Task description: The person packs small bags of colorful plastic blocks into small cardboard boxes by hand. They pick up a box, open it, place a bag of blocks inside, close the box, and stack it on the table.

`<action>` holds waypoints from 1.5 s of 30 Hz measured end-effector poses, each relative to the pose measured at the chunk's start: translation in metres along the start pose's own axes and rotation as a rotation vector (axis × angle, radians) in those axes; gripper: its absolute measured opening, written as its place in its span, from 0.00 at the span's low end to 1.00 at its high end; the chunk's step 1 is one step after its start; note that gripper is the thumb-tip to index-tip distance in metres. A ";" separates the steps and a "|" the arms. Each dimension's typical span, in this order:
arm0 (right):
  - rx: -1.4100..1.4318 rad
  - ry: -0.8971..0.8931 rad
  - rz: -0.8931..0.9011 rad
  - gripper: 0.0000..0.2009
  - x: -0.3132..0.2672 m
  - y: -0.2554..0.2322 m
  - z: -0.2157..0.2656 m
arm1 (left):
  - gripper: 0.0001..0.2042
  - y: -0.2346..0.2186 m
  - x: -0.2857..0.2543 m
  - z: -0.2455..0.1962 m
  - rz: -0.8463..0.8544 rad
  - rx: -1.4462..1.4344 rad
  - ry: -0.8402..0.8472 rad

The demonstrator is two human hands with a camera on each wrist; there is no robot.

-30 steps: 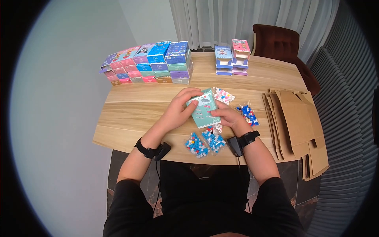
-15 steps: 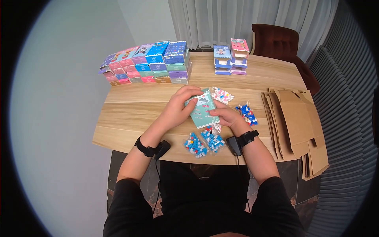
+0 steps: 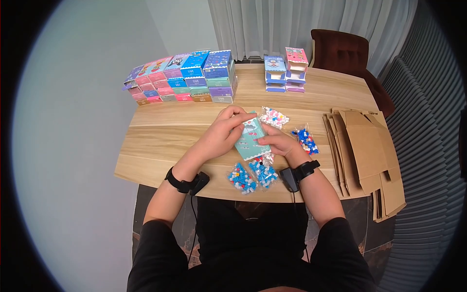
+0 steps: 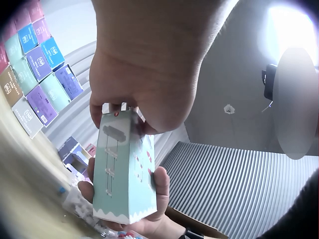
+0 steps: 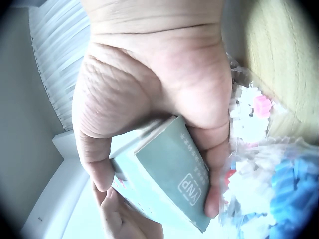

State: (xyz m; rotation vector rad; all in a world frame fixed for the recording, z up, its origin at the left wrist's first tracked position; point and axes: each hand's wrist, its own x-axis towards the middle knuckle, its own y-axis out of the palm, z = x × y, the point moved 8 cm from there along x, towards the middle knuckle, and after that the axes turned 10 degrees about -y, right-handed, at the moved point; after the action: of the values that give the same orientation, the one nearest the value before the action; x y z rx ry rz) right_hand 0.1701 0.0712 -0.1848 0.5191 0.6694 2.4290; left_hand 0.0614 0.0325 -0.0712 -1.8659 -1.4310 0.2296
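Observation:
A mint-green cardboard box (image 3: 252, 148) with a printed cloud and pink pictures is held up between both hands over the table. My right hand (image 3: 281, 142) grips its lower part, thumb on one face and fingers round the opposite side (image 5: 169, 184). At its upper end, my left hand (image 3: 223, 136) has fingers bent over the top edge and the thumb at a side (image 4: 127, 164); the index finger stretches across the top. Clear bags of small building bricks lie close by: two light-blue ones (image 3: 242, 178), (image 3: 265, 173) and a white-and-pink one (image 3: 274, 118). Another bag is partly hidden behind the box.
A bag of dark-blue bricks (image 3: 306, 141) lies to the right. Colourful boxes (image 3: 194, 78) are stacked at the back left, with several open-ended boxes (image 3: 276, 73) back right. Flattened brown cardboard (image 3: 367, 151) overhangs the table's right front edge. A brown chair (image 3: 340, 53) stands behind.
My left index finger has straightened and moved right across the top end of the box. The box has tilted slightly; my right hand keeps its grip almost unmoved.

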 end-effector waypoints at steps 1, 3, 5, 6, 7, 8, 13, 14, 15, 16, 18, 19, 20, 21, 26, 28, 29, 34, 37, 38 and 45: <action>-0.001 -0.004 0.005 0.34 0.000 0.000 0.000 | 0.18 0.001 0.000 0.002 0.013 -0.012 -0.004; 0.008 -0.007 -0.017 0.34 0.001 -0.005 -0.002 | 0.17 -0.002 0.000 0.002 -0.020 -0.063 0.016; 0.024 -0.017 -0.029 0.34 0.001 -0.008 -0.003 | 0.17 -0.001 0.000 0.003 -0.011 -0.088 0.012; 0.034 -0.026 -0.031 0.34 0.001 -0.010 -0.004 | 0.17 0.002 -0.001 0.005 0.014 -0.088 -0.001; 0.045 -0.035 -0.034 0.34 0.000 -0.010 -0.003 | 0.17 0.005 -0.001 0.006 0.040 -0.087 -0.014; 0.051 -0.034 -0.040 0.34 0.000 -0.011 -0.003 | 0.18 0.005 -0.003 0.007 0.020 -0.069 -0.010; 0.200 -0.102 -0.092 0.35 0.002 -0.015 0.003 | 0.19 -0.006 -0.006 0.019 -0.079 -0.137 0.012; 0.197 -0.107 -0.084 0.36 0.003 -0.015 0.004 | 0.19 -0.006 -0.008 0.016 -0.081 -0.116 0.013; 0.193 -0.110 -0.075 0.36 0.003 -0.016 0.006 | 0.19 -0.005 -0.009 0.012 -0.084 -0.095 0.014; 0.188 -0.112 -0.066 0.36 0.003 -0.016 0.006 | 0.19 -0.005 -0.010 0.009 -0.089 -0.075 0.015; 0.232 -0.146 -0.092 0.36 0.003 -0.015 0.008 | 0.20 -0.009 -0.012 0.012 -0.112 -0.173 -0.031; 0.253 -0.164 -0.104 0.35 0.003 -0.014 0.009 | 0.20 -0.011 -0.012 0.013 -0.124 -0.221 -0.054; 0.257 -0.154 -0.115 0.35 0.002 -0.014 0.010 | 0.21 -0.015 -0.013 0.010 -0.146 -0.211 -0.029; 0.261 -0.144 -0.125 0.35 0.001 -0.014 0.010 | 0.23 -0.021 -0.013 0.007 -0.166 -0.200 -0.005; 0.212 -0.122 -0.106 0.36 0.001 -0.019 0.002 | 0.27 -0.028 -0.017 -0.031 -0.050 0.124 0.144; 0.217 -0.130 -0.022 0.37 0.001 -0.017 -0.002 | 0.27 -0.029 -0.015 -0.045 -0.001 0.249 0.198; 0.179 -0.115 -0.041 0.38 0.000 -0.020 -0.004 | 0.27 -0.028 -0.015 -0.050 0.018 0.263 0.230; 0.119 0.000 0.017 0.42 -0.008 -0.017 -0.010 | 0.27 -0.021 -0.013 -0.046 0.230 0.280 0.254; 0.104 0.016 0.037 0.42 -0.006 -0.015 -0.007 | 0.26 -0.014 -0.016 -0.025 0.380 0.258 0.082; 0.106 0.012 0.041 0.42 -0.005 -0.015 -0.007 | 0.27 -0.017 -0.019 -0.021 0.375 0.230 0.072; 0.173 -0.116 0.098 0.45 0.003 0.010 0.007 | 0.28 -0.051 -0.048 0.013 0.221 0.024 0.021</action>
State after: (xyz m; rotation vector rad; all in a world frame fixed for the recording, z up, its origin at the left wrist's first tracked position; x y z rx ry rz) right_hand 0.1667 0.0684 -0.1730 0.7729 0.8254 2.4216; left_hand -0.0009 -0.0002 -0.0610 -2.0007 -1.2020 0.3319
